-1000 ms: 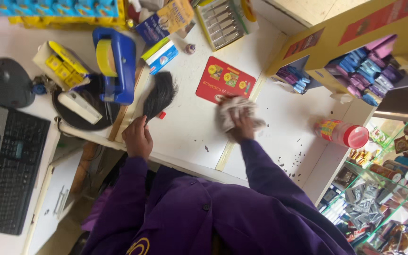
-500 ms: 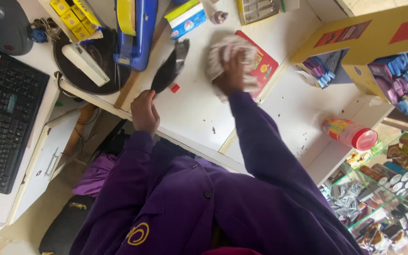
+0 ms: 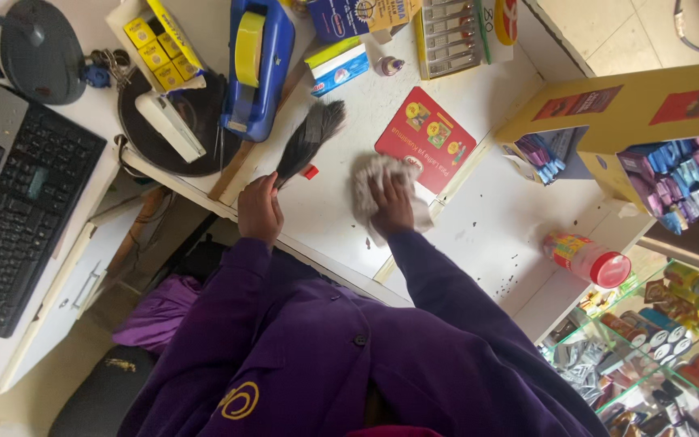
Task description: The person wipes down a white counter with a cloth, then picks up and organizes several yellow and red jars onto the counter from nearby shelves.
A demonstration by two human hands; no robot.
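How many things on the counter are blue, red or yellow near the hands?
Blue: 1, tape dispenser
Red: 2, card, small cap
Yellow: 1, box of small packs
Total: 4
The right hand presses a cloth; the left hand grips a brush.

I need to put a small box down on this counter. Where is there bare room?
Bare counter lies between the red card, the cloth under the right hand and the red-lidded jar, though specked with crumbs. A smaller patch sits between both hands. Around the tape dispenser and brush by the left hand, it is crowded.
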